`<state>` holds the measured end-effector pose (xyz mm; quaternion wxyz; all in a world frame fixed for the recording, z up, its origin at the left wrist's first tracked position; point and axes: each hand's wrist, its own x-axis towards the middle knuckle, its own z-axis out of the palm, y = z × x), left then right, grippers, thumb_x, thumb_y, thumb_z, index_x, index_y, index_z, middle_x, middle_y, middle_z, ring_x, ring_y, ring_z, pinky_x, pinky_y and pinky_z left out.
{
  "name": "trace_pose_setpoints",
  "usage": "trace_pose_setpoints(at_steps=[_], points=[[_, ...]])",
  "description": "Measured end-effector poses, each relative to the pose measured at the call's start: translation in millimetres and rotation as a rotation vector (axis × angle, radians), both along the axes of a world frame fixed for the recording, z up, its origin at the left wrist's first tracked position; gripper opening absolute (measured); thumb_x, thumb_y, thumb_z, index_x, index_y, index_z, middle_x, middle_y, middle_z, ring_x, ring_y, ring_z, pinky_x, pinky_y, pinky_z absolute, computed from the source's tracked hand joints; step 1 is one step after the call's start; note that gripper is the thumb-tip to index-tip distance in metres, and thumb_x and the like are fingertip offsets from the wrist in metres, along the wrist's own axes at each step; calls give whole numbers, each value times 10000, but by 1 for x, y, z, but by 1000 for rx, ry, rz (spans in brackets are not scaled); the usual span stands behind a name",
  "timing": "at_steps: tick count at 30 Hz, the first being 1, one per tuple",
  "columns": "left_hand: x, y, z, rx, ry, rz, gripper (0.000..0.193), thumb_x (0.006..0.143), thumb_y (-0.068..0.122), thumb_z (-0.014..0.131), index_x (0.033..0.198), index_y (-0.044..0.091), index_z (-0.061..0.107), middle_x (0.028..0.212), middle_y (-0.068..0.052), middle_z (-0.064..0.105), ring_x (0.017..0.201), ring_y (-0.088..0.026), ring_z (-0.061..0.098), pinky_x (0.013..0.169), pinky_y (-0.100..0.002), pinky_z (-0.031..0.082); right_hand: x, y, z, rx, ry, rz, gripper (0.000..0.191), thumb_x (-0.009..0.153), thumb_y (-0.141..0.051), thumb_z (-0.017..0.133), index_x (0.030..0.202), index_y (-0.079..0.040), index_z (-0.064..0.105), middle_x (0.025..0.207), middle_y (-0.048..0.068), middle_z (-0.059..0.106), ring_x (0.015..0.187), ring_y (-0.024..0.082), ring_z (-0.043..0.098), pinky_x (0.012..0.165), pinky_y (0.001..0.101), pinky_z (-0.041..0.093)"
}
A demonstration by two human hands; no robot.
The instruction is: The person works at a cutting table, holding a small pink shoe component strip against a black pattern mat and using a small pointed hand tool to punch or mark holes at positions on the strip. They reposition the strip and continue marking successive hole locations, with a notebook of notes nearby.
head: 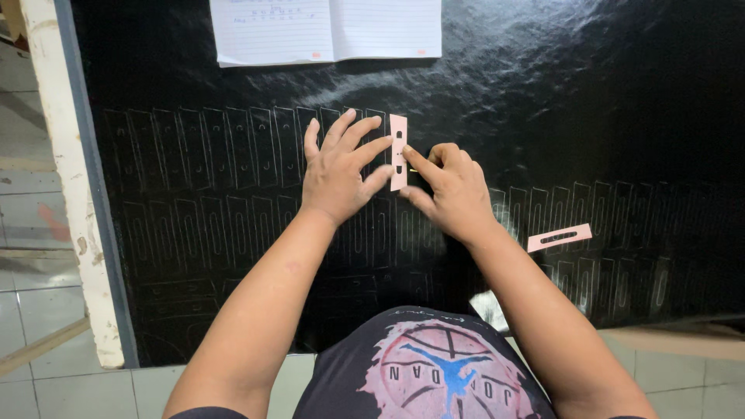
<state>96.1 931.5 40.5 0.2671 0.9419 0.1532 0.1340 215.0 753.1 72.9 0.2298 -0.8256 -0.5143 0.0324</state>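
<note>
- The left hand (335,172) lies flat, fingers spread, on the black sheet (590,101), touching the pink template (398,152).
- The right hand (450,188) has its fingers pinched together at the template's edge; I cannot tell if they grip a pen.
- This looks like tracing 1 more outline among many.
- Next, the template must stay still.
- A 2nd template (559,237) lies well apart, right.
- A notebook (326,29) is at the top.

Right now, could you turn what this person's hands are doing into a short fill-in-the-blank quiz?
1. The left hand presses a pink ____ flat on the black sheet.
2. The right hand touches that strip's ____ edge.
3. A second pink strip lies to the ____ of the right hand.
4. An open ____ lies at the sheet's far edge.

Missing words: strip; right; right; notebook
</note>
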Motion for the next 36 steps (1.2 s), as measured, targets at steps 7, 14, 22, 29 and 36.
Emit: trace_pose_setpoints(at_steps=[7, 14, 22, 29, 36], points=[[-1, -1, -2, 31, -14, 6, 325, 951, 339, 704, 1272, 297, 730, 1450, 31, 566, 1470, -251, 393, 1224, -632, 123, -2, 3, -3, -19, -20, -30, 541, 818, -301, 836, 1333, -191, 710, 1009, 71, 570, 883, 253, 572, 757, 403, 478], [-1, 1, 2, -8, 14, -18, 486, 799, 434, 807, 1254, 289, 721, 1462, 8, 539, 1467, -272, 369, 1213, -642, 101, 2, 2, -2, -45, 30, -26, 566, 798, -305, 839, 1337, -192, 705, 993, 71, 566, 854, 257, 576, 740, 408, 497], [-1, 3, -2, 8, 10, -41, 506, 814, 463, 800, 1284, 300, 708, 1480, 8, 523, 1480, -278, 352, 1218, -647, 102, 5, 4, -3, -54, 42, -18, 568, 792, -302, 847, 1332, -201, 703, 976, 83, 561, 839, 267, 582, 730, 414, 506], [-2, 2, -3, 43, 15, -54, 506, 834, 460, 781, 1305, 296, 693, 1475, 3, 508, 1481, -279, 338, 1207, -658, 104, 0, 4, 1, -40, 29, -33, 570, 792, -275, 845, 1339, -195, 704, 981, 78, 567, 834, 258, 582, 722, 410, 501], [-1, 2, -2, 75, 16, -62, 518, 851, 460, 770, 1328, 283, 673, 1486, 5, 504, 1481, -284, 335, 1201, -672, 109, 1, 6, 0, -50, 30, -33, 568, 793, -279, 843, 1337, -194, 706, 973, 74, 564, 832, 254, 582, 717, 406, 502]])
